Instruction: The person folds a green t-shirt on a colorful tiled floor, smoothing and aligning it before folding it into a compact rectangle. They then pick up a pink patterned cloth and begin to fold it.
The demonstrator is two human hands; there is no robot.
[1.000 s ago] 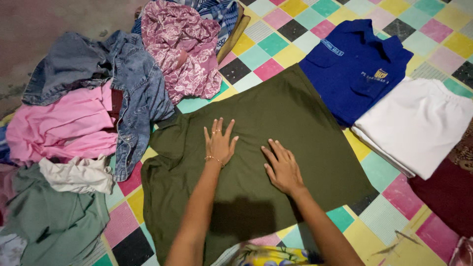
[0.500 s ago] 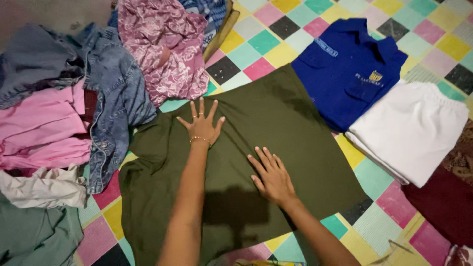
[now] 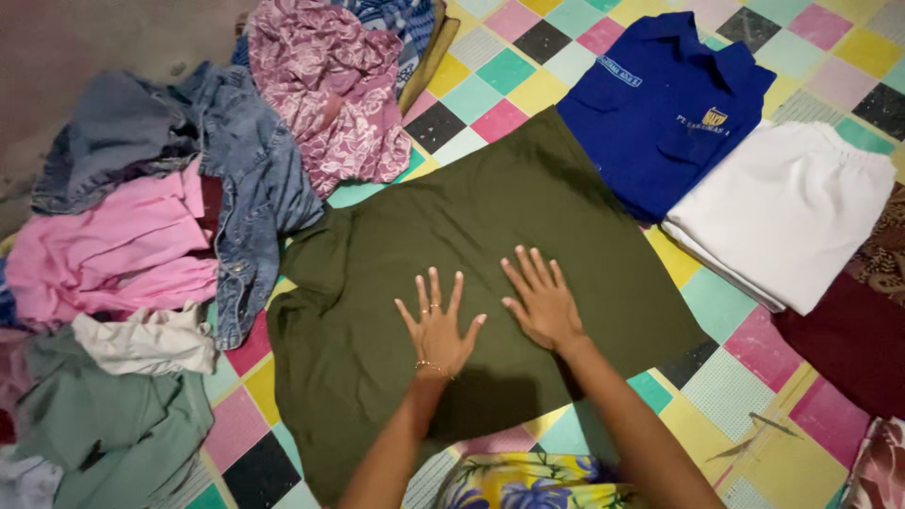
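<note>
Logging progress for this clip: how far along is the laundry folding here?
Done: a blue shirt and a white garment lie folded at the right. In hand: an olive green garment is spread on the checkered mat, with the left hand and right hand pressed flat on it. Left: a heap with a denim jacket and a pink garment.

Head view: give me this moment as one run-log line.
left hand: flat on olive green cloth garment | right hand: flat on same garment, beside left | garment: spread on checkered floor mat
</note>
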